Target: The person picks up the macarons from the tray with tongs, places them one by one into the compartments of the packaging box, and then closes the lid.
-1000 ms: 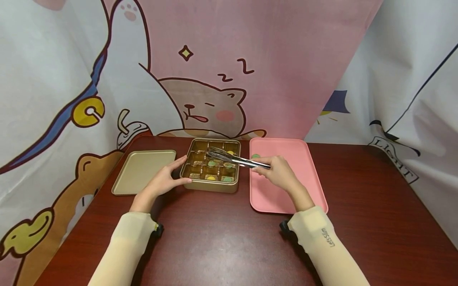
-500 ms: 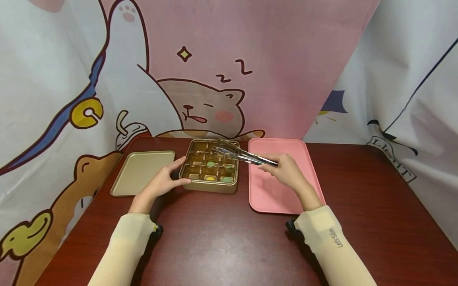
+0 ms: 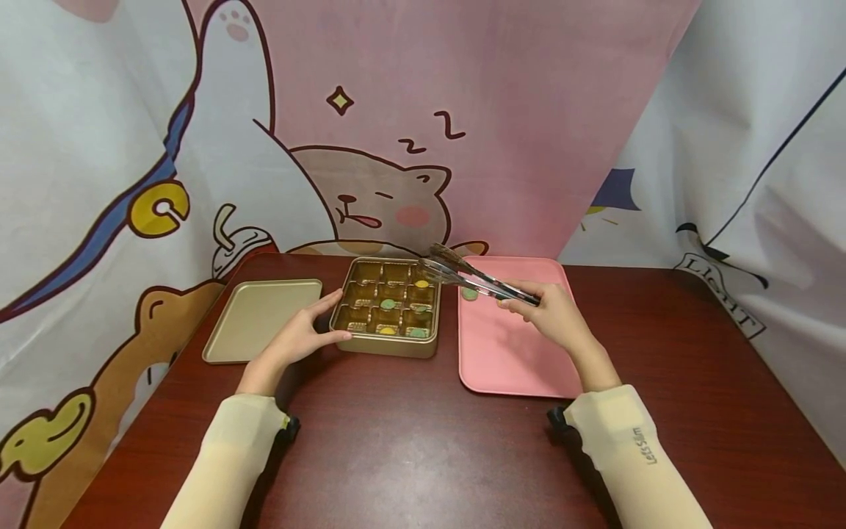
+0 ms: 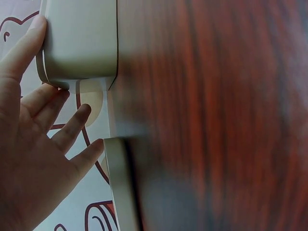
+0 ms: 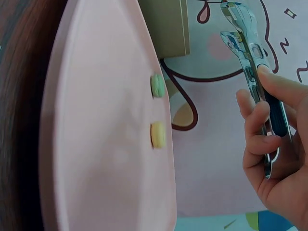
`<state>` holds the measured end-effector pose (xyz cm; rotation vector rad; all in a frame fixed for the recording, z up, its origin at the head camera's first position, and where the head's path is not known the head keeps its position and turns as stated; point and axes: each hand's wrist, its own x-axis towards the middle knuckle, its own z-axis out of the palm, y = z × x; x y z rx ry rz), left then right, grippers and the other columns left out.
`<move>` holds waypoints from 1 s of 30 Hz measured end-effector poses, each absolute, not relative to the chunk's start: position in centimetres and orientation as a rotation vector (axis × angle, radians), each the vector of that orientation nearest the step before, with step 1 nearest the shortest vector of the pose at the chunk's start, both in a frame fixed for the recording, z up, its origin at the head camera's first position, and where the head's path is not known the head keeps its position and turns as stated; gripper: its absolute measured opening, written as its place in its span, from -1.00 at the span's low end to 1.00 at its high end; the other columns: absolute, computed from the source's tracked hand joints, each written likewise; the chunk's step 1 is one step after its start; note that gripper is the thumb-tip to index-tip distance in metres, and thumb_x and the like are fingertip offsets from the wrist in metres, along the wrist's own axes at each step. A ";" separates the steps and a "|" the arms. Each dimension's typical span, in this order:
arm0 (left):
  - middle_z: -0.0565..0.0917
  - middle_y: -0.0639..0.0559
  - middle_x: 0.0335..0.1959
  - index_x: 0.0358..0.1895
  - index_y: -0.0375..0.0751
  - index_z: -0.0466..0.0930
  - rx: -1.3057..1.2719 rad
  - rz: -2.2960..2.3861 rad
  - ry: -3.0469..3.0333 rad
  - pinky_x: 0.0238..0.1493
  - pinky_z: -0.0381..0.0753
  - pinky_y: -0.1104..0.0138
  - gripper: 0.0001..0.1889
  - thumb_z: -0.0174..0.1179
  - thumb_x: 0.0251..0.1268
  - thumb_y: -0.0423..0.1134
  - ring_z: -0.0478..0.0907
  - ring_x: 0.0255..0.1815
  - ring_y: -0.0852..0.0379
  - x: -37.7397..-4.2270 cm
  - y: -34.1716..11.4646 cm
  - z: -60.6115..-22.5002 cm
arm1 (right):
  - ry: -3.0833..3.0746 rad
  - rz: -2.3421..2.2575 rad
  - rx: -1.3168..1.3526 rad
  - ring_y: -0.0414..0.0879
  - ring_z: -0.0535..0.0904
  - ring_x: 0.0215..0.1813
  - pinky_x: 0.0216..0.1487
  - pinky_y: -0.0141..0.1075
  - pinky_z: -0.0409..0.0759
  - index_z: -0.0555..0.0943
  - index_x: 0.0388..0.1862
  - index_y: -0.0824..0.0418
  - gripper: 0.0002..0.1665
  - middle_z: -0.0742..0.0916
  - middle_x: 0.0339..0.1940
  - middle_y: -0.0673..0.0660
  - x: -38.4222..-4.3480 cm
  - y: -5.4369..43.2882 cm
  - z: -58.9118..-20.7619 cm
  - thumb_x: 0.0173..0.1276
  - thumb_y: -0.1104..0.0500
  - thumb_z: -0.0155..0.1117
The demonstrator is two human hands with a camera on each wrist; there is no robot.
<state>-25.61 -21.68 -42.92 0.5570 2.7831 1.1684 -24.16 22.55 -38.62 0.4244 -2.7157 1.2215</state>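
My left hand (image 3: 299, 336) rests at the left front corner of a gold tin box (image 3: 390, 345), its fingers nearly straight, the thumb and fingertips against its sides. Inside the box is a divided insert, with several green and yellow macarons in its right and middle compartments, such as a yellow macaron (image 3: 421, 283) and a green macaron (image 3: 388, 304). My right hand (image 3: 551, 312) grips metal tongs (image 5: 252, 62) above the pink tray (image 3: 509, 367). The tongs' tips are apart, with nothing between them, over the box's right edge. On the tray lie a green macaron (image 5: 158, 85) and a yellow macaron (image 5: 158, 134).
A flat gold lid (image 3: 258, 308) lies left of the box on the dark wooden table (image 3: 396, 441). A cartoon-printed cloth (image 3: 529, 132) hangs behind the table and at both sides.
My right hand has carried the tongs rightward from over the box's middle to its right edge, and the rear yellow macaron shows clearly now. The left hand stays in place.
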 end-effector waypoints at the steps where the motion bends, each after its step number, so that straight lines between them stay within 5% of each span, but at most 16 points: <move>1: 0.17 -0.11 0.61 0.58 -0.14 0.14 0.556 1.169 2.782 0.52 0.10 -0.19 -0.05 0.45 0.16 -0.04 0.04 0.62 -0.22 -25.6 -21.7 -42.9 | -2.713 1.214 0.417 -0.17 0.54 -0.46 -0.47 -0.39 0.52 0.70 0.14 0.17 -0.57 0.79 -0.32 0.15 -24.1 22.8 -38.6 0.32 0.07 0.42; 30: 0.15 -0.07 0.62 0.58 -0.11 0.12 0.552 1.159 2.780 0.52 0.11 -0.19 -0.05 0.44 0.17 -0.01 0.04 0.62 -0.20 -25.7 -21.8 -43.0 | -2.730 1.064 0.226 -0.30 0.51 -0.51 -0.56 -0.41 0.44 0.62 0.27 0.18 -0.45 0.72 -0.47 0.25 -21.8 29.0 -39.9 0.34 0.02 0.41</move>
